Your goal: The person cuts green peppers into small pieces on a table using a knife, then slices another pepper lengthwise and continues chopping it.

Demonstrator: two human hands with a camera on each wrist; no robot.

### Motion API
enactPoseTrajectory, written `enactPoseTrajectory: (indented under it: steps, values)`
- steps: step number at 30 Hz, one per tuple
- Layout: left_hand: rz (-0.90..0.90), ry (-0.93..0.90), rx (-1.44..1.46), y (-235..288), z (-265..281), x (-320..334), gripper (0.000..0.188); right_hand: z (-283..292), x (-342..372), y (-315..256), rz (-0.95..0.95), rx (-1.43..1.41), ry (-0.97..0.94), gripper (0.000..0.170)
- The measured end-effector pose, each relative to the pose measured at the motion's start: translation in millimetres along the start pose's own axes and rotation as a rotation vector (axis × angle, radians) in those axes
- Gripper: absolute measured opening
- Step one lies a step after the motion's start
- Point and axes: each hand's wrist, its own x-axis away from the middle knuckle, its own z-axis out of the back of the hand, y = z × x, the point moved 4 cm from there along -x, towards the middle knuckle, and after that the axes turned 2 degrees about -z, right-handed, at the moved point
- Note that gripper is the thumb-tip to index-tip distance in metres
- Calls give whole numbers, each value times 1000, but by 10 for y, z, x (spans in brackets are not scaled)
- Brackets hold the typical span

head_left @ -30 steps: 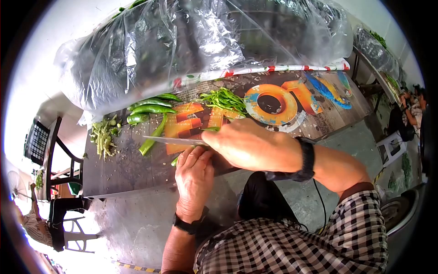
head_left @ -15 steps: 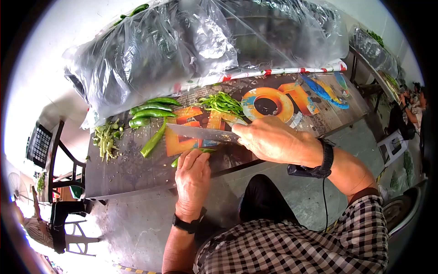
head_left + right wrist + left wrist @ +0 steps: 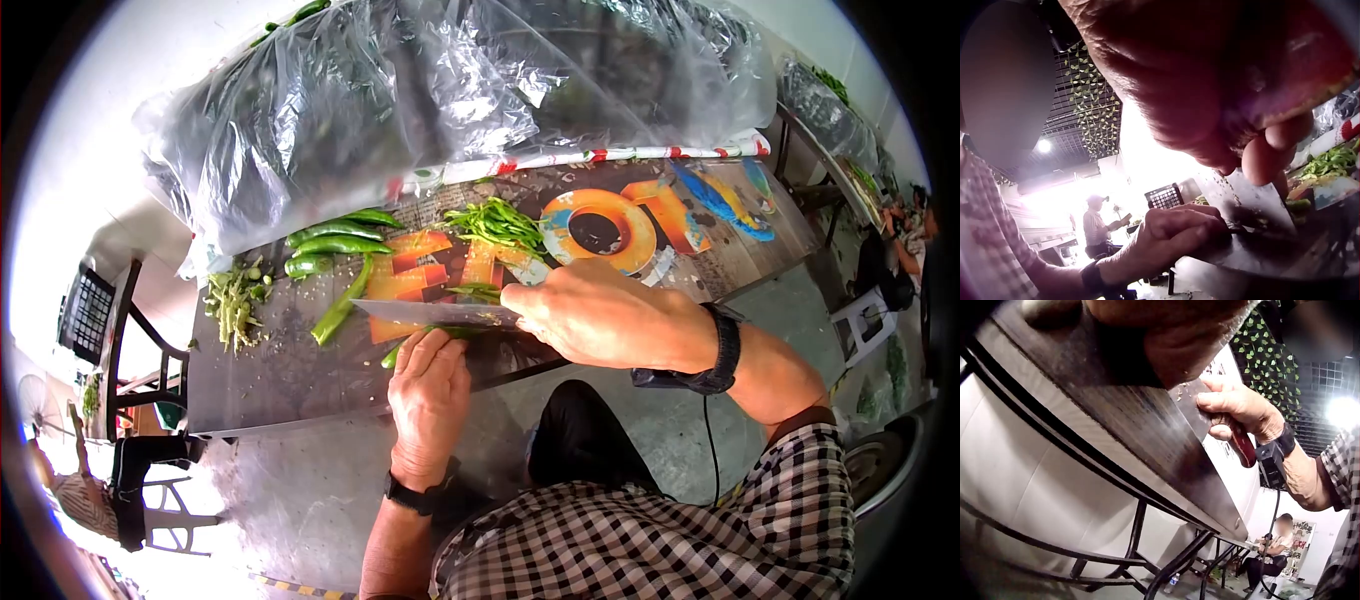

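My left hand [image 3: 430, 400] holds a long green chili pepper [image 3: 390, 357] down near the table's front edge, fingers bent over it and covering much of it. My right hand [image 3: 610, 315] grips a broad-bladed knife [image 3: 430, 312] by its reddish handle [image 3: 1244, 450]. The blade lies just beyond the left fingertips, along the pepper, with small bits stuck to it. Past the blade are some green pepper strips [image 3: 478, 291]. A pepper piece [image 3: 343, 302] lies to the left of the blade tip.
Whole green peppers [image 3: 340, 245] lie at the back left, beside a heap of pale pepper cores [image 3: 236, 308]. A pile of cut strips [image 3: 497, 225] sits mid-table. Plastic sheeting [image 3: 450, 100] covers a bulky load behind. Other people sit at tables on both sides.
The right hand drew the knife back to the right, away from the left fingers, then brought the blade down close to the pepper again. The left hand stays almost in place.
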Motion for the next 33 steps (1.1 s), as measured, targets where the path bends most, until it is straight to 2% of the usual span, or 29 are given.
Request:
enactPoseTrajectory:
  steps: [6, 15, 22, 30, 33]
  values:
    - [13, -10, -17, 1, 7, -1, 20, 7, 5, -56, -53, 34, -63, 7]
    - [51, -29, 7, 6, 24, -29, 16, -4, -86, -133, 34, 64, -52, 10]
    - [73, -31, -5, -12, 0, -16, 21, -84, -249, -178, 83, -13, -4, 15]
    - [52, -50, -17, -6, -3, -28, 19, -154, -223, -193, 137, 100, 158, 11]
    - [45, -43, -5, -28, -15, -20, 18, -124, -167, -160, 71, 94, 77, 11]
